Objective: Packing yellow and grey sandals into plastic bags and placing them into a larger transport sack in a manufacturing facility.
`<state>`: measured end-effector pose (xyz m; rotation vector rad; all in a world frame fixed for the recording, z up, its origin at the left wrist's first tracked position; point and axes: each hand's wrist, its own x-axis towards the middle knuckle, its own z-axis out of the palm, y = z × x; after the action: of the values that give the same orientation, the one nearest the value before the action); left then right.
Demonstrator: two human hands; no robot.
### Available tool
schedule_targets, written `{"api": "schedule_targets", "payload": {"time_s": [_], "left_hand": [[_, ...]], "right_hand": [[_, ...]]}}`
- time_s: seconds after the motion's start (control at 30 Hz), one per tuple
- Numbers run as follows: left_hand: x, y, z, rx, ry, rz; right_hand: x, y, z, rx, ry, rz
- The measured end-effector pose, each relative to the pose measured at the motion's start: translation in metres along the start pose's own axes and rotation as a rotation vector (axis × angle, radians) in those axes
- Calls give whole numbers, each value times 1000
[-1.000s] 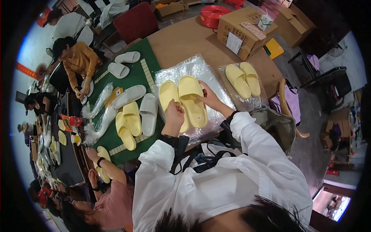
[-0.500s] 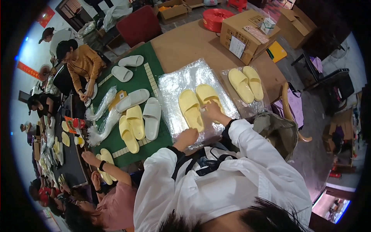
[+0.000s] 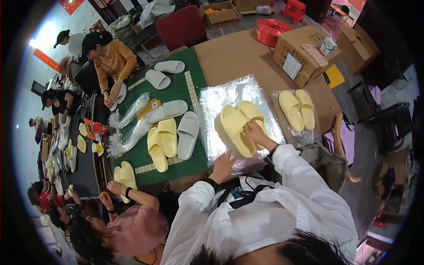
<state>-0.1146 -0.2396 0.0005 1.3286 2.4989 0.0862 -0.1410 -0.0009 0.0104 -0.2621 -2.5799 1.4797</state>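
A pair of pale yellow slide slippers is over a stack of clear plastic bags (image 3: 212, 101). My right hand (image 3: 257, 133) is closed on the inner edge of the left yellow slipper (image 3: 236, 132), which looks tilted and raised off the bags. The right yellow slipper (image 3: 251, 109) is beside it, partly hidden behind my fingers; whether I hold it too I cannot tell. At the stack's near left corner my left hand (image 3: 222, 168) lies with its fingers spread on the plastic, apart from the slippers.
Another yellow pair (image 3: 297, 111) lies on clear plastic to the right. Grey slippers (image 3: 188, 132) and yellow slippers (image 3: 155, 148) lie on a green mat (image 3: 194, 169) at left. A cardboard box (image 3: 304, 55) stands farther back. A co-worker in pink (image 3: 134, 223) sits close at left.
My left hand has left the slipper's heel and opened onto the plastic stack. The left yellow slipper has risen and tilted in my right hand. The whole view has shifted.
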Motion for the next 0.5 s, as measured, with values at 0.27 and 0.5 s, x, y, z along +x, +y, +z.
{"api": "schedule_targets", "payload": {"time_s": [0.27, 0.5], "left_hand": [[19, -2, 10, 137, -76, 24], [47, 9, -16, 61, 256, -51]], "right_hand": [[-74, -18, -126, 97, -209, 196], [-118, -38, -167, 139, -296, 199]]}}
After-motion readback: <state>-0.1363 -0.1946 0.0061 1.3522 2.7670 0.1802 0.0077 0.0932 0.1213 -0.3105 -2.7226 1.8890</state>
